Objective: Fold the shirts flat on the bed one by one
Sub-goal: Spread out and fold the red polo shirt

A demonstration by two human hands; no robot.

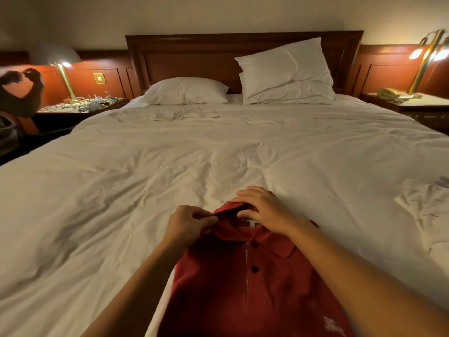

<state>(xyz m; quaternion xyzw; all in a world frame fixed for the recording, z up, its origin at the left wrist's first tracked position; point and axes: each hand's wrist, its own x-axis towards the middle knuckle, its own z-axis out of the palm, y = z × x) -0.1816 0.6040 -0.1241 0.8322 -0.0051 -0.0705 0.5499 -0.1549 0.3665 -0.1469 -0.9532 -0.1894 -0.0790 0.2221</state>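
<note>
White rumpled bed [145,166] fills my view; my red polo shirt [213,288] lies at its near edge, left grip [188,224] and right grip [264,210] both pinching the collar [228,231]. Lit lamps [63,65] flank the wooden headboard [194,54].

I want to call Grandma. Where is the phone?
In the head view, the phone sits on the right nightstand, beside the brass lamp.

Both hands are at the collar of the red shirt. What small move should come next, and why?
Probably press the collar flat. The left hand pinches its edge and the right hand holds its raised back part, while the red shirt lies front up on the bed.
</note>
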